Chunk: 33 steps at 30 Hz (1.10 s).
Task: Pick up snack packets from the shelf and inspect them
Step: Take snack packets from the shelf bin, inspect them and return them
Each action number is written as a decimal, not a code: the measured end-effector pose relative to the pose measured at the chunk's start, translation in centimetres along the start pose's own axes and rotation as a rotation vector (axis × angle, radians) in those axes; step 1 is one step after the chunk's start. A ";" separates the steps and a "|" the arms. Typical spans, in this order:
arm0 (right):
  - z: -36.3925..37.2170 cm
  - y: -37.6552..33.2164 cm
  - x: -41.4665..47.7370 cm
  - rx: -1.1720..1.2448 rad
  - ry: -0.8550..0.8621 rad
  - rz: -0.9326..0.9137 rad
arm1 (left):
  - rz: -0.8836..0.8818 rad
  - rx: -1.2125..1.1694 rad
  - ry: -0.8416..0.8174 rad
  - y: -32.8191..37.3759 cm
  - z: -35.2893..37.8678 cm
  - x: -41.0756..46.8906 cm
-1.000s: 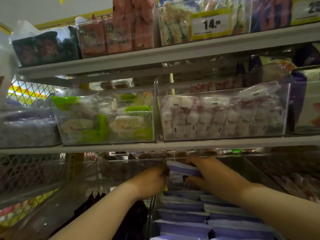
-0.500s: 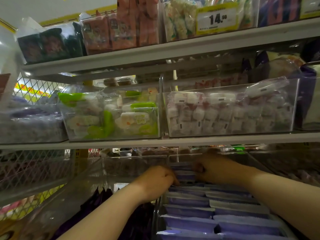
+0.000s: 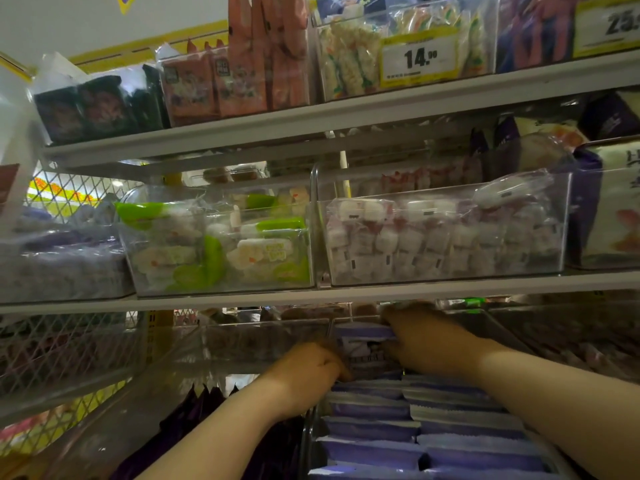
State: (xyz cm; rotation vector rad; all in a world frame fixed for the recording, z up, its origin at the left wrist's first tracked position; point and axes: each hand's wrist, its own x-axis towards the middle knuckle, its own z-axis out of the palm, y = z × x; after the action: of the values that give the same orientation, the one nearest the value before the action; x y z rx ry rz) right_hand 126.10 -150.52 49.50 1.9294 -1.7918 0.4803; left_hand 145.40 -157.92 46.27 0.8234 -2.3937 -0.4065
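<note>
At the back of the clear bin (image 3: 309, 441), under the middle shelf (image 3: 207, 302), my left hand (image 3: 308, 375) has its fingers curled against the left end of the packet row (image 3: 370, 429). I cannot tell if it pinches anything. Since half a second ago, one purple packet (image 3: 363, 331) has risen above its neighbours, so I judge the pick-up begun. It stands on edge, long axis left to right, face toward me. My right hand (image 3: 427, 337) grips its right end.

Purple snack packet (image 3: 364, 332) in the right hand (image 3: 427, 341), left hand (image 3: 308, 374) alongside, inside a clear bin (image 3: 309, 445)
</note>
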 end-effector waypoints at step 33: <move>2.8 -25.2 -18.8 0.945 0.054 -0.279 | -0.080 -0.393 0.638 -0.1 1.5 -34.8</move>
State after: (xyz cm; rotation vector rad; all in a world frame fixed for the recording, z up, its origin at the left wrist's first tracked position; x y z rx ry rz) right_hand 149.27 -135.27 34.50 2.6571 -1.3020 1.4420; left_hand 167.09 -135.61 30.56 0.7290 -1.6300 -0.5301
